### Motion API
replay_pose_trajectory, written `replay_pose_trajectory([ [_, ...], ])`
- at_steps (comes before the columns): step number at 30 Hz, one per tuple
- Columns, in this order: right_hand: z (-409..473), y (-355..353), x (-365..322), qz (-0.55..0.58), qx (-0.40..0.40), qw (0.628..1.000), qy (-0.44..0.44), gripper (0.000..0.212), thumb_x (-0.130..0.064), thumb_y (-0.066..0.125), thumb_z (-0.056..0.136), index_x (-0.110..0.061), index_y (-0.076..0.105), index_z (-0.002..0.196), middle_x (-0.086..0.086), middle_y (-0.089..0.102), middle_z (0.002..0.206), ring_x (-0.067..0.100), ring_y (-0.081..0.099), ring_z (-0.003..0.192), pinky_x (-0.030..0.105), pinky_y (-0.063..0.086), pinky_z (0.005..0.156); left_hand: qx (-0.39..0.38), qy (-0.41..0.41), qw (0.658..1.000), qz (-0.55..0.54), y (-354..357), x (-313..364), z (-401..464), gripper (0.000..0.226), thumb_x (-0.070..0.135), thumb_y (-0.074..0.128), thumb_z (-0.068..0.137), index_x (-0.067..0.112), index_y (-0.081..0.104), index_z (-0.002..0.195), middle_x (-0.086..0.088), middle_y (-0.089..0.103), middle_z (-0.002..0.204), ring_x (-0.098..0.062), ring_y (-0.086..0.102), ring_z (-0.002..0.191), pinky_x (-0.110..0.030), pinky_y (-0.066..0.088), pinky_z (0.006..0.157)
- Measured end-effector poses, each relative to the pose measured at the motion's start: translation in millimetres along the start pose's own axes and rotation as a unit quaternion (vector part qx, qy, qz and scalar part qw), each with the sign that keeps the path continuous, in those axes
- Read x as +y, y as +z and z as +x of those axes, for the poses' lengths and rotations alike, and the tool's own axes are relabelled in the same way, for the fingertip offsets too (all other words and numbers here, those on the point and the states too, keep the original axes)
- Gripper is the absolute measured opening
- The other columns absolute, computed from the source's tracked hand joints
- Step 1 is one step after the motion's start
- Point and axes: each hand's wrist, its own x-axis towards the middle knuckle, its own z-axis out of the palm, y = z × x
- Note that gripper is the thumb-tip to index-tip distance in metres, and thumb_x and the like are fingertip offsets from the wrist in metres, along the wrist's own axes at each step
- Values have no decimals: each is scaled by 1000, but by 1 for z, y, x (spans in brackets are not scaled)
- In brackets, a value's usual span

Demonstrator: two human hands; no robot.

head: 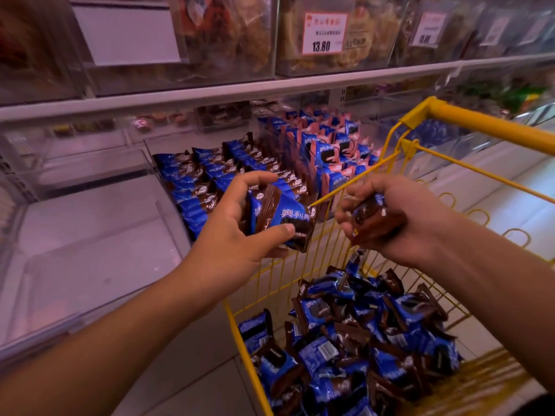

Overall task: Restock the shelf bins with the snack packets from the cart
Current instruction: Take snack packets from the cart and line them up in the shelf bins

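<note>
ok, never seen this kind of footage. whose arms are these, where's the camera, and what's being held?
There is no machine here: a person's two bare arms, filmed by one wide-angle camera on their head, looking forward and down. The left hand grips a blue-and-brown snack packet; the right hand grips a crumpled brown packet. Below sits a yellow wire cart heaped with loose matching packets. Ahead, a clear plastic shelf bin holds neat rows of them, and the clear bin to its left looks empty.
</note>
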Motion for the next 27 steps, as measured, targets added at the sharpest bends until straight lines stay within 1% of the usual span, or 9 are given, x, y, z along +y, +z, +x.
replay_pose_trajectory([
  [4, -1, 0, 3, 38, -34, 999, -2, 44, -42, 50, 88, -14, 58, 55, 5, 57, 65, 20, 57, 53, 29, 52, 53, -16, -79, 990, -115, 9, -1, -4, 28, 6, 65, 91, 25, 65, 111, 0, 74, 106, -19, 73, 96, -27, 59, 70],
  [8, -10, 9, 5, 106, -196, 975, -17, 45, -10, 27, 70, 0, 68, 55, 18, 71, 73, 28, 73, 67, 43, 61, 66, -6, -164, 953, -253, 20, -4, -7, 24, -1, 64, 88, 15, 64, 106, -11, 73, 110, -23, 73, 97, -29, 60, 72],
  [10, -5, 9, 7, 97, -219, 971, -19, 56, 0, 24, 55, 13, 65, 91, 29, 70, 100, 39, 72, 92, 51, 58, 85, 3, -159, 952, -260, 22, -4, -7, 24, -1, 64, 88, 15, 62, 105, -12, 74, 106, -24, 73, 96, -29, 60, 72],
  [12, 0, 7, 7, 56, -207, 977, -11, 73, 10, 28, 54, 4, 49, 124, 29, 60, 125, 46, 64, 112, 50, 52, 100, 16, -124, 970, -211, 22, -4, -8, 25, 0, 65, 89, 16, 61, 108, -16, 72, 102, -25, 73, 95, -27, 59, 73],
  [15, 1, 2, 4, 19, -179, 983, -42, 56, 16, 52, 69, -2, 52, 122, 27, 65, 122, 35, 70, 106, 38, 60, 83, 55, -34, 993, -102, 20, -2, -8, 35, 0, 66, 88, 25, 60, 112, -14, 69, 101, -21, 73, 92, -26, 60, 72],
  [19, 0, -5, 5, -75, -101, 982, -139, 55, -6, 77, 65, -13, 58, 117, 7, 78, 98, 21, 76, 87, 23, 58, 60, 71, -8, 992, -106, 19, -2, -7, 53, 1, 69, 85, 36, 54, 122, 3, 73, 101, -17, 73, 93, -28, 60, 72],
  [22, 0, -6, 11, -112, -39, 947, -300, 46, -5, 82, 68, -12, 65, 110, 6, 76, 102, 23, 75, 89, 23, 59, 65, 79, -29, 988, -131, 18, -2, -7, 50, 2, 68, 86, 37, 58, 120, 1, 72, 104, -18, 73, 93, -29, 60, 73],
  [24, -3, -2, 15, -198, -2, 891, -409, 36, 0, 83, 72, -16, 69, 102, 4, 75, 99, 20, 74, 89, 30, 62, 69, 74, -41, 985, -150, 17, -1, -6, 42, 3, 67, 88, 34, 63, 115, -4, 72, 105, -18, 73, 94, -27, 60, 75],
  [27, -6, 3, 27, -319, -48, 822, -470, 33, 1, 85, 70, -19, 72, 94, 2, 68, 106, 19, 67, 105, 41, 61, 81, 62, -54, 976, -204, 16, 1, -5, 31, 4, 63, 90, 25, 66, 112, -4, 74, 109, -18, 72, 100, -27, 58, 79],
])
